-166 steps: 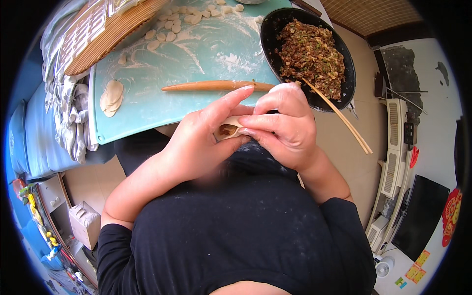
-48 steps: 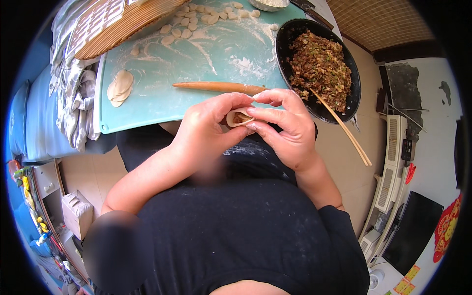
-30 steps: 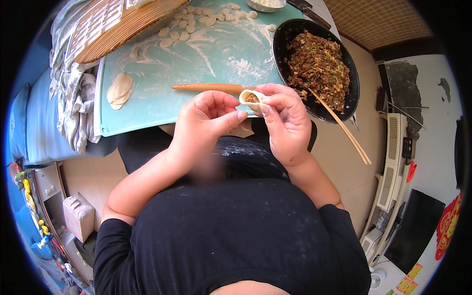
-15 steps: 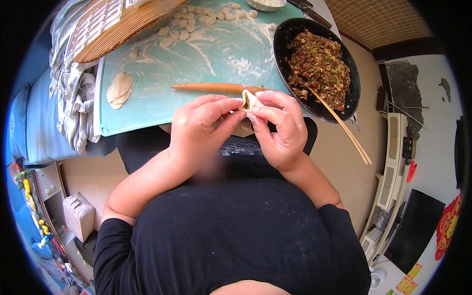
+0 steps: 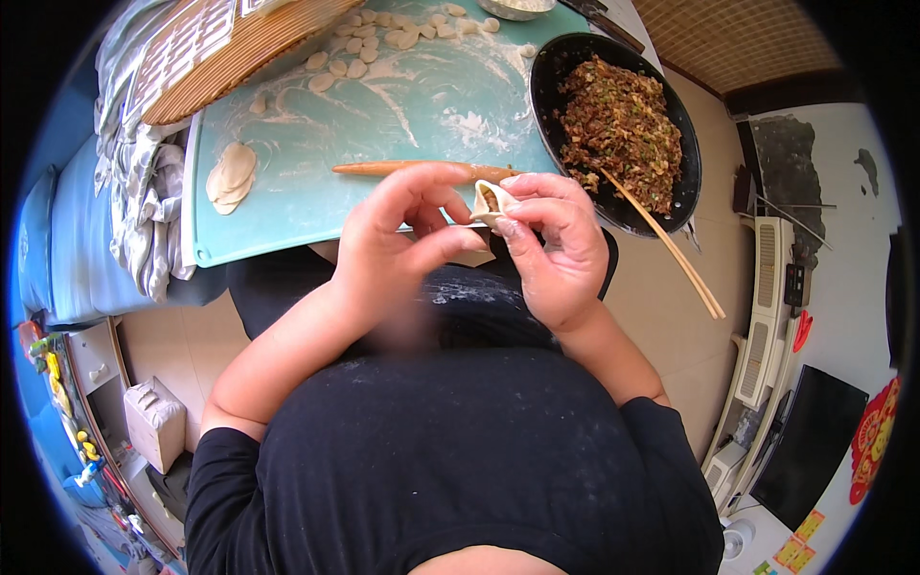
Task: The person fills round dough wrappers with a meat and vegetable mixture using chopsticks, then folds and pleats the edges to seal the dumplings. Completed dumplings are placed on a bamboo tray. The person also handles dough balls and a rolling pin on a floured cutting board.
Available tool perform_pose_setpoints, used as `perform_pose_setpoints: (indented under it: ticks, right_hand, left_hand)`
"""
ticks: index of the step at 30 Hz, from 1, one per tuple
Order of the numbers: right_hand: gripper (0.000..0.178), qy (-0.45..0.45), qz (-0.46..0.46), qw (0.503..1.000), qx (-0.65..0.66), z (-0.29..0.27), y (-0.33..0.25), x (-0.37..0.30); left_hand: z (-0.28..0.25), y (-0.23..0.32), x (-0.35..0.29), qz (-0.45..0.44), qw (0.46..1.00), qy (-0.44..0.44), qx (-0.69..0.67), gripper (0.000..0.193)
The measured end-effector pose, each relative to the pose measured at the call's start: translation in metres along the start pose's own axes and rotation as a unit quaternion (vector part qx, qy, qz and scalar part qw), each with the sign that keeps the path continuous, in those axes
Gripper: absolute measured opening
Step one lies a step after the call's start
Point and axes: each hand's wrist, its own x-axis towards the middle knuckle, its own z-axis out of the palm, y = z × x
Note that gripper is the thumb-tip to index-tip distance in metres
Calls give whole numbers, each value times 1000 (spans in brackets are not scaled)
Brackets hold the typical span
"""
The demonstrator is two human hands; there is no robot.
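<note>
Pinching the dumpling [image 5: 488,202] near the rolling pin [image 5: 379,168], the right hand [image 5: 556,251] clamps one side, probably to leave the filled mouth exposed; the left hand [image 5: 391,240], thumb and fingers parted, is empty just beside it; chopsticks [image 5: 672,251] rest in the pan [image 5: 547,84], likely for easy reach

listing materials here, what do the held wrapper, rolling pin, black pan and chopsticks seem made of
Held wrapper: matte off-white dough, its soft edge folded.
Rolling pin: smooth wood, by its warm brown tone.
Black pan: probably coated metal, its dark wall glossy; the core is hidden.
Chopsticks: wood or bamboo, by their pale tan colour; which is unclear.
</note>
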Motion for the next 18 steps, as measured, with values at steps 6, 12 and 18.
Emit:
perform_pose_setpoints:
  ticks: [6,12,18]
  right_hand:
    - [15,-12,92,987,128,0,1,-4]
    - [15,-29,69,994,83,0,1,-3]
    - [16,-12,32,999,17,0,0,0]
  left_hand:
    - [-7,-4,7,-101,994,-25,-15,17]
    - [-11,-10,6,-79,995,-44,-42,14]
    - [-6,17,10,85,973,-58,206,23]
